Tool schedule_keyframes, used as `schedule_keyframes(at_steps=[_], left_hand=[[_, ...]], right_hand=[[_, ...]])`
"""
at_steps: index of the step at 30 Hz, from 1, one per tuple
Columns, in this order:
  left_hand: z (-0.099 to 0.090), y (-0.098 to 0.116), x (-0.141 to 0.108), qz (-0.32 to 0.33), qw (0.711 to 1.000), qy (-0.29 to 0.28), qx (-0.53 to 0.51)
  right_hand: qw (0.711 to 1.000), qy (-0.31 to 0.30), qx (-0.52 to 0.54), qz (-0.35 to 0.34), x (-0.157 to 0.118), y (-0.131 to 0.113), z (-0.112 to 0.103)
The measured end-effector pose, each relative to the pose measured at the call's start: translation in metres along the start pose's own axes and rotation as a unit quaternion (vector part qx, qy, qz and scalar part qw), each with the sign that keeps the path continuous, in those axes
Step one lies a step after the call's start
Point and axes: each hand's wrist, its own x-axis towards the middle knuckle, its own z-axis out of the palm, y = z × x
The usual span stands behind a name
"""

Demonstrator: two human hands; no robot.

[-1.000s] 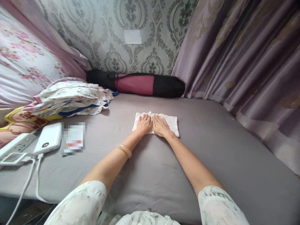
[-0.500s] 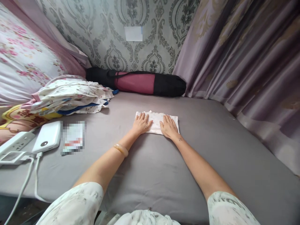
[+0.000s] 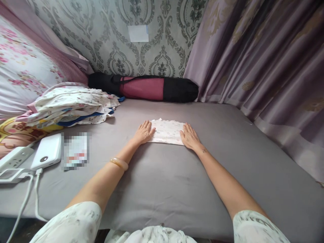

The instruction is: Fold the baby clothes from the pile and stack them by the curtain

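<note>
A folded white cloth (image 3: 168, 131) with a faint small print lies flat on the grey sheet, roughly a rectangle with a slightly ruffled far edge. My left hand (image 3: 145, 132) rests at its left end, palm down, fingers stretched out and the thumb on the cloth. At the opposite end my right hand (image 3: 189, 135) lies flat in the same way, its thumb over the cloth's right edge. Neither hand grips anything. Whatever lies beneath the palms is hidden.
A heap of printed clothes (image 3: 73, 104) lies left on the grey bed sheet (image 3: 162, 175). Nearer are a white power bank (image 3: 47, 151), a power strip (image 3: 16, 158) with cables, and a blurred packet (image 3: 76, 151). A black-and-maroon long bag (image 3: 141, 88) lies along the wall; curtains (image 3: 240, 67) hang right.
My hands have slid apart, outward from the middle of the folded cloth to its two ends, uncovering more of its print. The view has shifted slightly to the right.
</note>
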Motion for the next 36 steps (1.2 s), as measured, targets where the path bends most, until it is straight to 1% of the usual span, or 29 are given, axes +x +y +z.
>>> schedule_keyframes(at_steps=[3, 6, 8, 10, 12, 14, 17, 20, 26, 29, 32, 34, 36], left_hand=[[-0.002, 0.000, 0.000, 0.000, 1.000, -0.009, 0.003], [-0.007, 0.007, 0.000, 0.000, 0.999, -0.022, 0.029], [-0.011, 0.015, 0.001, 0.002, 0.998, 0.000, 0.064], [-0.013, 0.024, 0.002, 0.016, 0.995, 0.042, 0.092], [-0.011, 0.031, 0.004, 0.033, 0.993, 0.061, 0.098], [-0.007, 0.034, 0.006, 0.043, 0.994, 0.049, 0.092], [0.000, 0.032, 0.008, 0.045, 0.995, 0.034, 0.079], [0.004, 0.028, 0.009, 0.047, 0.996, 0.036, 0.071], [0.002, 0.027, 0.010, 0.048, 0.996, 0.034, 0.066], [-0.002, 0.034, 0.010, 0.050, 0.995, 0.047, 0.077], [-0.001, 0.046, 0.008, 0.064, 0.991, 0.079, 0.084], [0.003, 0.053, 0.007, 0.078, 0.991, 0.071, 0.084], [0.007, 0.057, 0.006, 0.077, 0.993, 0.049, 0.080]], right_hand=[[1.000, -0.005, -0.007, 0.003, 0.000, -0.001, 0.000], [1.000, -0.020, -0.021, 0.004, 0.001, -0.005, -0.006], [0.999, -0.016, -0.030, -0.005, 0.002, -0.010, -0.011], [0.999, 0.003, -0.033, -0.018, 0.005, -0.016, -0.014], [0.999, 0.014, -0.031, -0.025, 0.008, -0.022, -0.015], [0.999, 0.004, -0.027, -0.023, 0.011, -0.027, -0.012], [0.999, -0.014, -0.025, -0.015, 0.013, -0.029, -0.005], [0.999, -0.014, -0.029, -0.012, 0.013, -0.028, -0.002], [0.999, -0.025, -0.031, -0.010, 0.013, -0.027, -0.005], [0.999, -0.026, -0.027, -0.005, 0.015, -0.033, -0.009], [0.999, 0.007, -0.019, -0.025, 0.015, -0.043, -0.009], [0.999, 0.014, -0.014, -0.041, 0.014, -0.048, -0.006], [0.999, 0.010, -0.011, -0.047, 0.012, -0.051, -0.001]])
